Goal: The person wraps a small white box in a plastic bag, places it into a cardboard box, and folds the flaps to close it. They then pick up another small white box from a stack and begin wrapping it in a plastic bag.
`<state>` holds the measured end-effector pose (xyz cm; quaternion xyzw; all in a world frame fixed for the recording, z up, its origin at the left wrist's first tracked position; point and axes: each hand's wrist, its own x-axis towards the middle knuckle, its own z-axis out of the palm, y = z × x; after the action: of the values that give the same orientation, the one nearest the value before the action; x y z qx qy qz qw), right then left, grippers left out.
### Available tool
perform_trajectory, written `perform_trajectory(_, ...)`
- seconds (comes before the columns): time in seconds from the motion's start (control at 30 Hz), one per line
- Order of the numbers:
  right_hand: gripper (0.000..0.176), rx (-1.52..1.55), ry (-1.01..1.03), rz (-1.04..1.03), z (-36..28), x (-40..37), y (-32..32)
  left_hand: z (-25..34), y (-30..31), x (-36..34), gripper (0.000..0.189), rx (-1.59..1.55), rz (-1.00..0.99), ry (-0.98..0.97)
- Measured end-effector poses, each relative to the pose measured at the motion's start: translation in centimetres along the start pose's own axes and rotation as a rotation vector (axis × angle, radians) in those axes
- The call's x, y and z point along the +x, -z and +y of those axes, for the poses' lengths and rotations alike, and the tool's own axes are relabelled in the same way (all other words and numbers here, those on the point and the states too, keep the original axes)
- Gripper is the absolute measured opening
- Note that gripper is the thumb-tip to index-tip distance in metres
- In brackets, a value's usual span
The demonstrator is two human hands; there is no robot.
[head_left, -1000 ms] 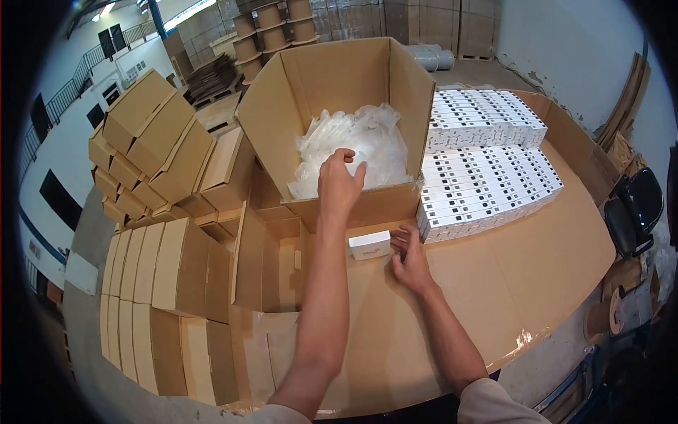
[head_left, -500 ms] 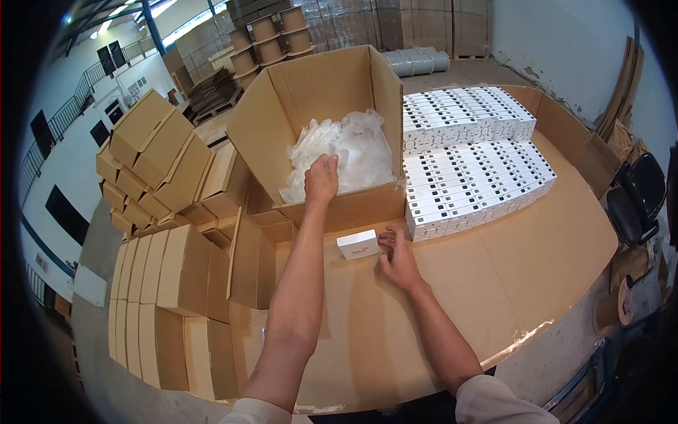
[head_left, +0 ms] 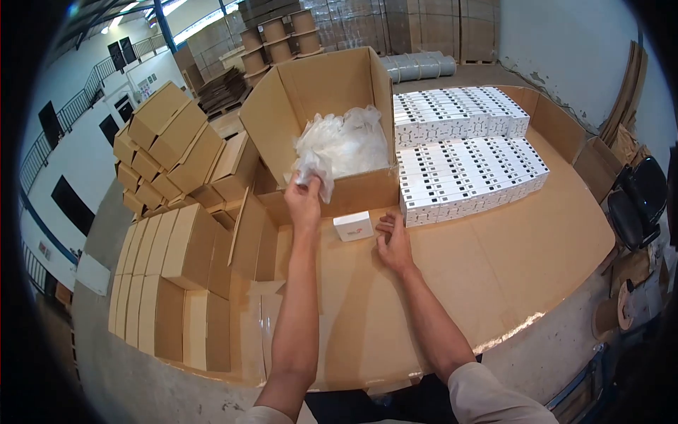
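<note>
My left hand (head_left: pixel 304 203) pinches a crumpled clear plastic bag (head_left: pixel 318 168) at the front rim of a big open cardboard box (head_left: pixel 360 194). Inside that box lies a heap of similar clear plastic bags (head_left: pixel 349 141). A small white box (head_left: pixel 353 226) with a reddish mark on its front stands on the cardboard-covered table (head_left: pixel 466 283). Just right of it rests my right hand (head_left: pixel 395 244), fingers loosely bent and apart, with nothing seen in them.
Rows of white boxes with dark squares (head_left: pixel 470 177) are stacked at the right. Brown cartons (head_left: pixel 169 141) pile up at the left, with an open carton (head_left: pixel 254 240) beside my left forearm. A black chair (head_left: pixel 639 205) stands beyond the table's right edge.
My left hand has drawn back from the heap toward the box's front rim, bringing a plastic bag with it. My right hand stays beside the small white box.
</note>
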<state>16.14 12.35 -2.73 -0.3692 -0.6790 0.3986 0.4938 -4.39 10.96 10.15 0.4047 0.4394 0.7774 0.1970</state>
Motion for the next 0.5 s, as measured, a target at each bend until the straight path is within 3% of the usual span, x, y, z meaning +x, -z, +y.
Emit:
perform_trajectory(0.2,0.042,0.079,-0.077,0.055,-0.2,-2.2,0.6,-0.1,2.4,-12.5,0.043,-0.182,-0.112,0.251)
perform_trajectory(0.3,0.032,0.448,-0.228,-0.069,-0.5,-3.7,0.9,-1.3,3.2,-16.1,0.051,-0.111,-0.144,0.476)
perform_trajectory(0.5,0.021,0.488,-0.218,-0.385,-4.4,-5.0,1.8,-1.3,3.3,-17.0,0.043,-0.060,-0.322,0.542)
